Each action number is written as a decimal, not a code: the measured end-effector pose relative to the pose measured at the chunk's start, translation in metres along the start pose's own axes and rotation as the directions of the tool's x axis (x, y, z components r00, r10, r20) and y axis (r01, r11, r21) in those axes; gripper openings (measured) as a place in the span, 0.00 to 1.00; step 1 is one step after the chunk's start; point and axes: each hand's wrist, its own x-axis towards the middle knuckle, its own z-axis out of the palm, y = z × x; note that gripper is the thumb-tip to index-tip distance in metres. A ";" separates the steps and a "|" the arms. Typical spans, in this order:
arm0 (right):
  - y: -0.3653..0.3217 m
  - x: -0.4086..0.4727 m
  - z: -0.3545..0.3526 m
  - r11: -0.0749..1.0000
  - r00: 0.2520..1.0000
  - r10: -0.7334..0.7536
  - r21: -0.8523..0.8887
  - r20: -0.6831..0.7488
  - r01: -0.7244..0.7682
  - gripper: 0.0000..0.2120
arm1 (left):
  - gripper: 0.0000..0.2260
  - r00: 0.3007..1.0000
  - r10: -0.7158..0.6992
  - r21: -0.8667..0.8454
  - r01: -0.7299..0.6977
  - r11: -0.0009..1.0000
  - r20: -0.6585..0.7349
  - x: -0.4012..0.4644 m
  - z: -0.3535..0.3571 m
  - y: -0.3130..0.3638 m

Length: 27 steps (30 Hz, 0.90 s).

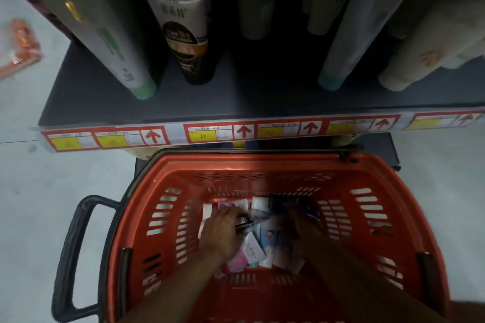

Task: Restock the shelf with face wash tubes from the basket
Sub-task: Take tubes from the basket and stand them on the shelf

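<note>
Mostly jumbled tubes, no shared axis.

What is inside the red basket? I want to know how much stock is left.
The basket holds a loose pile of tubes, white, pink and blue. Both hands, left and right, cover part of it, so no count.

Basket sits on floor at 6 o'clock, directly below shelf front edge. Basket handle folded out at 8 o'clock. Tubes heaped in basket bottom. Left hand in heap at its 9 o'clock side; right hand at its 3 o'clock side. Upright tubes stand on shelf at 12 o'clock. Price-label strip runs along shelf edge. Packet on floor at 10 o'clock.
</note>
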 end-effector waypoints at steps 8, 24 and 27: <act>0.006 0.032 0.011 0.990 0.996 0.062 0.128 -0.068 -0.053 0.13 | 0.24 1.000 0.001 0.219 0.003 0.976 -0.015 0.014 0.012 0.002; 0.006 0.006 -0.004 0.997 0.985 0.057 -0.034 -0.161 -0.063 0.14 | 0.27 0.957 -0.225 -0.350 0.277 0.895 0.182 -0.020 -0.024 0.000; 0.010 -0.015 -0.012 0.986 0.992 0.128 -0.103 -0.017 -0.129 0.14 | 0.21 0.918 -0.243 -0.564 0.386 0.730 0.315 -0.032 -0.029 0.002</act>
